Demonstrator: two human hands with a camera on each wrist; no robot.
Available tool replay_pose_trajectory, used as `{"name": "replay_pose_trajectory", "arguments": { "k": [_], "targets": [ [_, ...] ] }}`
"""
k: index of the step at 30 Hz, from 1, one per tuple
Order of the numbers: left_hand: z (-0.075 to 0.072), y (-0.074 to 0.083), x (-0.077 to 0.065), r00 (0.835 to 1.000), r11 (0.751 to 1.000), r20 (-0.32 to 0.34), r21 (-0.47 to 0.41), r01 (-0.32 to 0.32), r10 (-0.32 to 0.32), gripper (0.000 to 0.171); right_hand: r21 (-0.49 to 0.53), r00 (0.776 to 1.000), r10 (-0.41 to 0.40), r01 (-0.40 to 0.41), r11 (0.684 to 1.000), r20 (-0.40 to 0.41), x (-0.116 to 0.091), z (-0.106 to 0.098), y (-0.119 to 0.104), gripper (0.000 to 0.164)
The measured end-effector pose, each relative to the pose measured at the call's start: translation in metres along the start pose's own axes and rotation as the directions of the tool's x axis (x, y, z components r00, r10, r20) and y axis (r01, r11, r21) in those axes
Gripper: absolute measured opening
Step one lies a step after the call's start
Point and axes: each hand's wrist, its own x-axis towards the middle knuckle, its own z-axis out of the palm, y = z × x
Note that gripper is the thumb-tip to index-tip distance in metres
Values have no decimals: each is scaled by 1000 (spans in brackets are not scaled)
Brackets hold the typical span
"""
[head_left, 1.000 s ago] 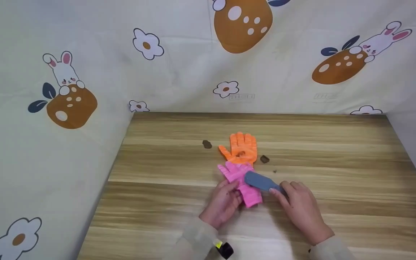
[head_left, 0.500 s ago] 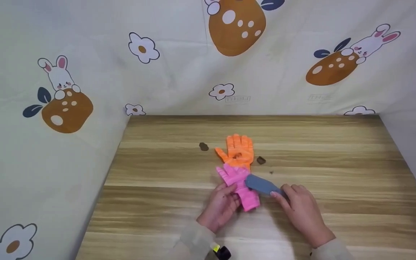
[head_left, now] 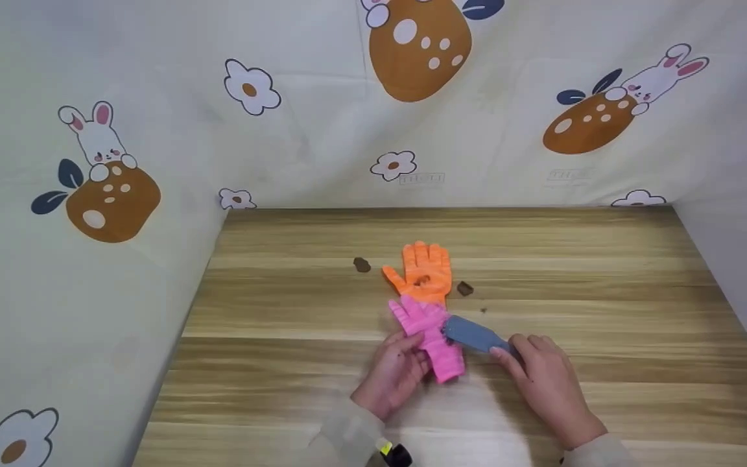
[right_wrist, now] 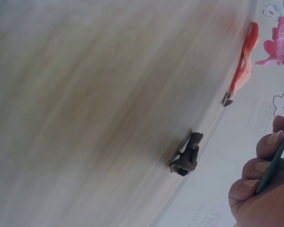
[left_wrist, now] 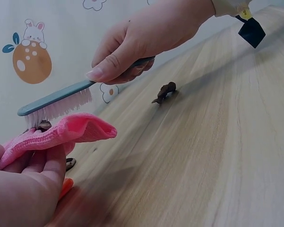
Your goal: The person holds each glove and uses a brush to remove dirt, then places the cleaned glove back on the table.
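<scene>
In the head view my left hand (head_left: 393,373) holds a pink knitted glove (head_left: 422,318) above the table, thumb on top and fingers beneath. My right hand (head_left: 548,379) grips the handle of a blue-grey brush (head_left: 477,334), its head over the glove's right side. Seen from the left wrist, pale bristles (left_wrist: 61,108) point down onto the glove, where a small brown lump (left_wrist: 44,125) sits under them. An orange glove (head_left: 437,263) with a brown smear on its palm lies flat just beyond the pink one, which overlaps its cuff in the view.
Brown lumps lie on the wooden table (head_left: 283,389): one left of the orange glove (head_left: 362,264), another to its right (head_left: 465,288), and a tiny crumb (head_left: 484,310) nearby. Patterned cloth (head_left: 321,130) hangs around the table's back and sides.
The brush head has shifted slightly right across the pink glove, and dark bits now show at its tip. The left hand keeps its hold; the head view has shifted a little.
</scene>
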Motion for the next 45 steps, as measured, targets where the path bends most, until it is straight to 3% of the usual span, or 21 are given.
{"name": "replay_pose_trajectory", "arguments": {
  "k": [9, 17, 23, 32, 37, 40, 45],
  "targets": [
    [-3, 2, 0, 1000, 1000, 4, 6, 3, -3, 42, 2, 999, 32, -32, 999, 11, -1, -4, 5, 47],
    [-5, 5, -1, 1000, 999, -24, -33, -16, 15, 49, 40, 996, 73, -72, 997, -41, 2, -9, 8, 45],
    [-3, 4, -1, 1000, 999, -20, -36, -8, 7, 48, 108, 994, 107, -108, 988, 17, 3, -12, -7, 48],
    [4, -1, 2, 999, 998, 12, 35, -46, 45, 38, 146, 998, 19, -11, 989, -55, 4, -1, -40, 33],
    [6, -3, 2, 999, 999, 26, 36, -39, 38, 49, 150, 998, -38, 44, 988, -40, 5, 7, -53, 30],
    [7, -2, 1, 999, 999, 31, 23, -36, 35, 52, 129, 999, -44, 45, 991, -15, 6, 9, -55, 30],
    [6, -1, 1, 999, 999, 9, 24, -46, 46, 41, 95, 1000, -24, 23, 995, 4, 6, 9, -45, 33]
  ]
}}
